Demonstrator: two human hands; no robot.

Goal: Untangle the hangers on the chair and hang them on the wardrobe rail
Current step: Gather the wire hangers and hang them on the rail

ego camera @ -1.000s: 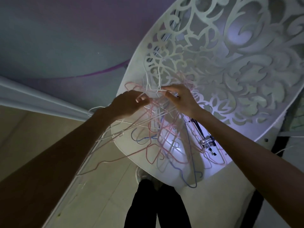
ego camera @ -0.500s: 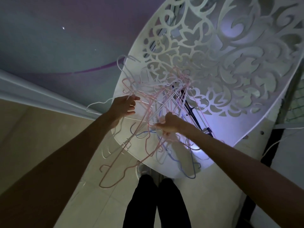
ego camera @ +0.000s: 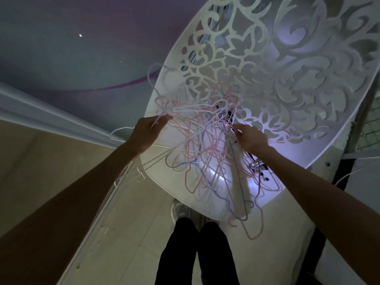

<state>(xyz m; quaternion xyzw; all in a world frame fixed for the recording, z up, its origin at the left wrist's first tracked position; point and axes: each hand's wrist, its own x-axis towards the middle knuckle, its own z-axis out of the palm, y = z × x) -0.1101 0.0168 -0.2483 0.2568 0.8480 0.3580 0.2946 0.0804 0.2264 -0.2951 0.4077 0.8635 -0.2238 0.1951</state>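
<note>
A tangle of thin pink, white and blue wire hangers (ego camera: 205, 145) lies heaped on the seat of a white chair (ego camera: 222, 204) with a cut-out floral back. My left hand (ego camera: 147, 133) grips pale hanger wires at the left side of the tangle, fingers curled round them. My right hand (ego camera: 247, 137) is at the right side of the pile and pinches a wire near a black clip hanger (ego camera: 226, 118). Several hangers droop over the seat's front edge. No wardrobe rail is in view.
The chair's ornate back (ego camera: 287, 68) rises behind the pile. A grey-purple wall (ego camera: 72, 48) and white skirting (ego camera: 51, 118) run at the left. My legs (ego camera: 197, 254) stand on the tiled floor just before the seat. A dark frame (ego camera: 353, 130) stands at the right.
My right hand has moved from the lower middle of the tangle up and to the right. My left hand has stayed at the left, still holding wires. The pile has shifted slightly.
</note>
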